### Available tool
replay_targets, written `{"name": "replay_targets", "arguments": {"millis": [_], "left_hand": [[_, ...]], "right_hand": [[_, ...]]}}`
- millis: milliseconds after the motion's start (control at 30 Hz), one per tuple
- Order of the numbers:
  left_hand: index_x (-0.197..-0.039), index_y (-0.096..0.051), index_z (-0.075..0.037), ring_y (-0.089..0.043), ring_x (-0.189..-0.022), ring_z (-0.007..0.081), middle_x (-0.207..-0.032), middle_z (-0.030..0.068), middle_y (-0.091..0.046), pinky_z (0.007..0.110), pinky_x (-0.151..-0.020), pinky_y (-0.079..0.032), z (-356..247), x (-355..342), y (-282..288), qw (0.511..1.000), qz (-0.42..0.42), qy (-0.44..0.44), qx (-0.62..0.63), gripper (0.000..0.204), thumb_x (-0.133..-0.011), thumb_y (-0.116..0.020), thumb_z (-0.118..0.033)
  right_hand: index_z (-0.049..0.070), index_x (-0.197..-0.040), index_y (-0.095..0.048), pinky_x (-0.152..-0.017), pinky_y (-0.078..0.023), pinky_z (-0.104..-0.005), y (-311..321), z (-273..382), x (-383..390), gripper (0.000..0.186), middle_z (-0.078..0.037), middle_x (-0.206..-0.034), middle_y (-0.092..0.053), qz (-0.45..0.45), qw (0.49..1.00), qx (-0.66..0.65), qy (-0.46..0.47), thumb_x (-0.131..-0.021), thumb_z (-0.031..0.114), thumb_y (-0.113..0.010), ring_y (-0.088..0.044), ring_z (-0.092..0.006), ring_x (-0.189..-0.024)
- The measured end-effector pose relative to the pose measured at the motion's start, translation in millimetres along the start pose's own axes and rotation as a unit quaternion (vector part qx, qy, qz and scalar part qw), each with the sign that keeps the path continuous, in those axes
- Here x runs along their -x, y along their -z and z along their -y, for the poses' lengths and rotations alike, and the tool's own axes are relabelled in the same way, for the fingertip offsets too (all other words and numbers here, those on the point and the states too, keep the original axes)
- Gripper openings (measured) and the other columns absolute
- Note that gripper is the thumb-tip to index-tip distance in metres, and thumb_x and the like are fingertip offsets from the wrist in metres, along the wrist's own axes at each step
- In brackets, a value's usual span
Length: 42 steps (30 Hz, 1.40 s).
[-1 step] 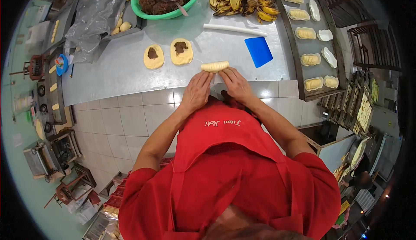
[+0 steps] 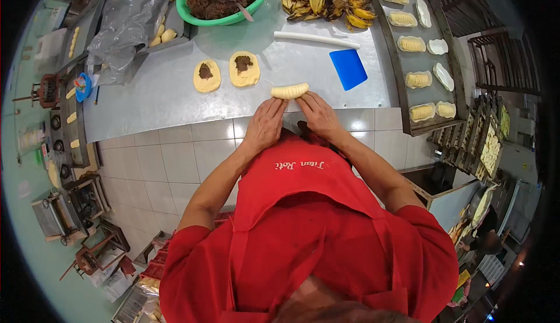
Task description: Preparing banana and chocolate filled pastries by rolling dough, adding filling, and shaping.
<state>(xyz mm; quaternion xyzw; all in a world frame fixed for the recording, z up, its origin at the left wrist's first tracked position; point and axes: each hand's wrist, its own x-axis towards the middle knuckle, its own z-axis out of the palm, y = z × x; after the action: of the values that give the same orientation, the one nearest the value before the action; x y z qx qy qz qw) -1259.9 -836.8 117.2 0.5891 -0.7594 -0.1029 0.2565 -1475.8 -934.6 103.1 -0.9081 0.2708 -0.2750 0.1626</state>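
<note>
At the near edge of the metal table (image 2: pixel 151 110) lies a pale rolled piece of dough (image 2: pixel 290 92) with slits across its top. My left hand (image 2: pixel 266 120) holds its left end, fingers pressed together. At the right end, the closed fingers of my right hand (image 2: pixel 321 116) grip the same roll. Farther left, two flattened dough pieces lie on the metal: a left one (image 2: pixel 212 84) and a right one (image 2: pixel 248 78), each topped with a dark brown filling. A blue flat scraper (image 2: pixel 348 70) lies to the right of the roll, with a white rod (image 2: pixel 315 40) beyond it.
A green basin (image 2: pixel 182 9) of brown filling stands at the back, beside bananas (image 2: pixel 356 14). On the right, a dark tray (image 2: pixel 402 92) holds slit rolls in paper cups and several empty cups. Plastic sheeting (image 2: pixel 125 34) partly covers a dough tray at the left.
</note>
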Motion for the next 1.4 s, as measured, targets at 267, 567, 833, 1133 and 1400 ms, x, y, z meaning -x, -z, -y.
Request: {"name": "replay_targets", "arguments": {"millis": [267, 567, 833, 1133, 1400], "left_hand": [[-0.135, -0.067, -0.001, -0.060, -0.130, 0.0423, -0.144, 0.0217, -0.063, 0.051, -0.106, -0.050, 11, -38, 19, 0.993, -0.037, 0.100, 0.053, 0.041, -0.097, -0.075, -0.017], [-0.139, -0.065, 0.000, -0.070, -0.118, 0.0271, -0.130, 0.0183, -0.070, 0.039, -0.099, -0.056, 15, -28, 15, 0.898, 0.134, 0.260, 0.330, 0.050, -0.096, -0.086, -0.014], [-0.147, -0.063, 0.006, -0.075, -0.112, 0.0246, -0.127, 0.0151, -0.075, 0.037, -0.104, -0.062, 20, -68, -9, 0.687, 0.051, 0.321, 0.650, 0.042, -0.110, -0.070, -0.013], [-0.168, -0.042, -0.005, -0.065, -0.135, 0.0283, -0.155, 0.0265, -0.058, 0.036, -0.104, -0.060, -37, -115, -25, 0.736, 0.065, 0.268, 0.618, 0.068, -0.109, -0.071, -0.020], [-0.164, -0.047, -0.001, -0.062, -0.133, 0.0273, -0.163, 0.0170, -0.054, 0.038, -0.105, -0.054, -18, -102, -85, 0.922, -0.028, 0.193, 0.335, 0.060, -0.107, -0.064, -0.012]], "right_hand": [[0.005, -0.124, -0.071, -0.112, -0.049, -0.0522, 27, -2, -52, 0.046, -0.016, -0.128, -0.069, -0.019, 0.994, -0.031, -0.107, -0.081, 0.016, -0.084, -0.062, -0.0396, -0.124], [0.001, -0.129, -0.066, -0.100, -0.059, -0.0403, 40, 4, -32, 0.049, -0.015, -0.133, -0.071, 0.169, 0.849, -0.319, -0.387, -0.087, 0.010, -0.090, -0.072, -0.0308, -0.120], [-0.008, -0.138, -0.069, -0.098, -0.064, -0.0356, 61, 5, -14, 0.038, -0.018, -0.122, -0.076, -0.114, 0.705, -0.517, -0.471, -0.103, 0.005, -0.074, -0.078, -0.0240, -0.107], [-0.001, -0.133, -0.075, -0.088, -0.059, -0.0275, 180, -29, 46, 0.035, -0.007, -0.104, -0.081, -0.250, 0.775, -0.331, -0.477, -0.099, 0.007, -0.080, -0.075, -0.0128, -0.094], [0.001, -0.129, -0.078, -0.081, -0.058, -0.0254, 365, -187, 130, 0.032, -0.005, -0.097, -0.081, -0.302, 0.790, 0.026, -0.532, -0.099, 0.013, -0.079, -0.075, -0.0103, -0.086]]}}
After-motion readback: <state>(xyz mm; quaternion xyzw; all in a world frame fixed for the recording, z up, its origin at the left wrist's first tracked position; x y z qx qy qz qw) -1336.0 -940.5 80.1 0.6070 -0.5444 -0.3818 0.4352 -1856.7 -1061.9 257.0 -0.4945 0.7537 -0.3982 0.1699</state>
